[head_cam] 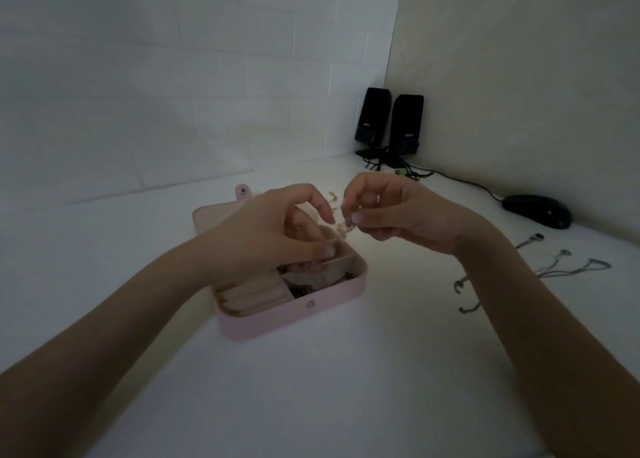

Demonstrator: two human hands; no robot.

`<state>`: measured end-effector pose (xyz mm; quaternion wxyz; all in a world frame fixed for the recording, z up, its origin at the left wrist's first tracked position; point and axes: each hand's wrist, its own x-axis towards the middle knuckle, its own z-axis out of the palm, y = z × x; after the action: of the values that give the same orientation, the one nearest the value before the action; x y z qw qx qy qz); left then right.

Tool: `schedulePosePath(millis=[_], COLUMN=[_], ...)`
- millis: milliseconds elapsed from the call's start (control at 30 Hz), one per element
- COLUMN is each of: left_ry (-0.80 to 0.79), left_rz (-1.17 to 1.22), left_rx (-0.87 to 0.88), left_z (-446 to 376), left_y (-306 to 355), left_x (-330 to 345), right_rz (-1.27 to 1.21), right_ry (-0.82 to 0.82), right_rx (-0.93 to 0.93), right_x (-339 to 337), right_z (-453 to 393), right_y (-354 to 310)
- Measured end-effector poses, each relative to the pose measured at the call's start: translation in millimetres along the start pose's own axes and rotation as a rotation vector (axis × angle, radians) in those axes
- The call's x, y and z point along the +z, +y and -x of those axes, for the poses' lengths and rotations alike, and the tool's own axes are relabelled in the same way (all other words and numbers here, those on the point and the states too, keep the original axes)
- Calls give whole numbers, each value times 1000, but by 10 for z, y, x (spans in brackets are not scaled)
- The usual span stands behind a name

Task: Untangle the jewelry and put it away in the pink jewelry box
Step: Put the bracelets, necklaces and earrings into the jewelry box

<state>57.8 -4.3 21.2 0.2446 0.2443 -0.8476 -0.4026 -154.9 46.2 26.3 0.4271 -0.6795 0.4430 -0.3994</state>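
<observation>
Untangling was the step in hand: left hand (277, 225) & right hand (384, 211) each pinched a small gold chain (343, 230) just above the open pink box (291, 315), so next probably meant teasing the knot loose w/ fingertips, then lowering it in.

Two black speakers (389, 123) stand upright, side by side, in the far corner of the white table (311, 388). A black mouse (536, 211) lies near the right wall, its cable (464, 182) running toward them.

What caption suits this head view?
Both hands, left hand and right hand, pinch a tangled chain above the open pink jewelry box.
</observation>
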Motion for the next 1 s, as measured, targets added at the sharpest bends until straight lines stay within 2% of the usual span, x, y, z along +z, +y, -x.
schedulePosePath(millis=[100,167,367,500,633,733,833,933,1000], left_ry=[1,-32,3,76,10,24,2,-69,-61], left_rz=[-109,-167,-219,-234,-128,-119,-121,-183,-230], left_rx=[78,102,127,34,9,33,56,93,130], left_z=[2,-4,-44,-55,-59,-52,-48,-57,-62], left_y=[10,-21,-138,-162,-120,-118,-134,-179,-206], left_x=[-48,-57,26,97,107,60,33,53,72], right_rz=[258,315,219,82,31,129,259,294,301], right_ry=[-71,-112,-118,-52,4,-23,-116,-176,-185], right_rx=[129,187,165,55,-11,42,151,236,268], right_x=[-25,15,93,118,103,26,-11,9,15], right_z=[27,22,-13,-45,-48,-27,-5,-6,-19], right_y=[16,16,16,12,16,42,62,68,68])
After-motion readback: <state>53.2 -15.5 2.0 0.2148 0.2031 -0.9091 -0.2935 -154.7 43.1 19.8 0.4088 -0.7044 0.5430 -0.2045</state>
